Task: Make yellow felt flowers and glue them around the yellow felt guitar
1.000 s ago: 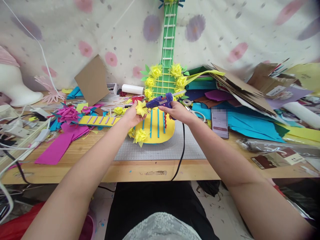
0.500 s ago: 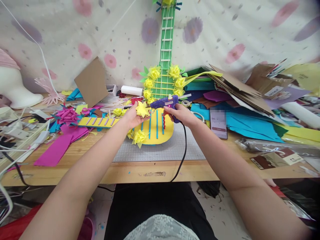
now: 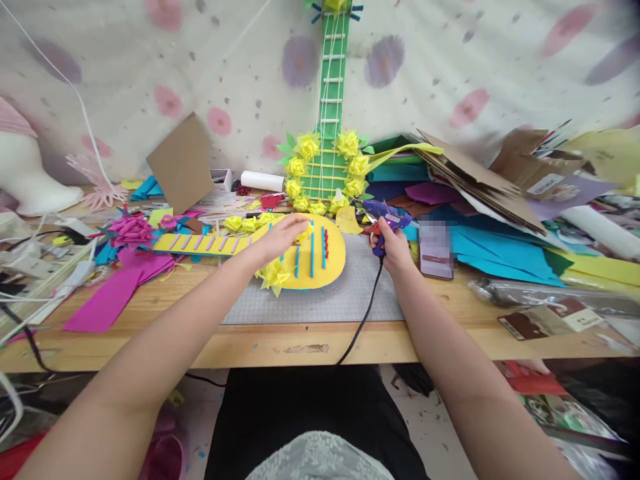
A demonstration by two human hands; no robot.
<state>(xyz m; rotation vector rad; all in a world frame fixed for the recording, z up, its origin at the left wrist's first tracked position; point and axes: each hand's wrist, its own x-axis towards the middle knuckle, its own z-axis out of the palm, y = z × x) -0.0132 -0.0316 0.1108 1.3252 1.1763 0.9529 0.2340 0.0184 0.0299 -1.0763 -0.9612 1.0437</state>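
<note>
A purple hot glue gun is gripped in my right hand, off the right side of a yellow paper guitar. My left hand is over the guitar's body, fingers closed on a yellow paper flower that is mostly hidden behind them. Whether the flower touches the guitar, I cannot tell. Blue strips and short red pieces run across the guitar body. At its lower left edge sits a bunch of yellow flowers. The guitar lies on a grey cutting mat.
A green paper guitar ringed with yellow flowers leans against the curtain. A phone rests right of the glue gun, near blue paper and cardboard. Magenta paper lies at left. The gun's black cord hangs over the table edge.
My right hand has drawn the glue gun away to the right. My left hand has turned palm down and brought the yellow flower over the guitar body.
</note>
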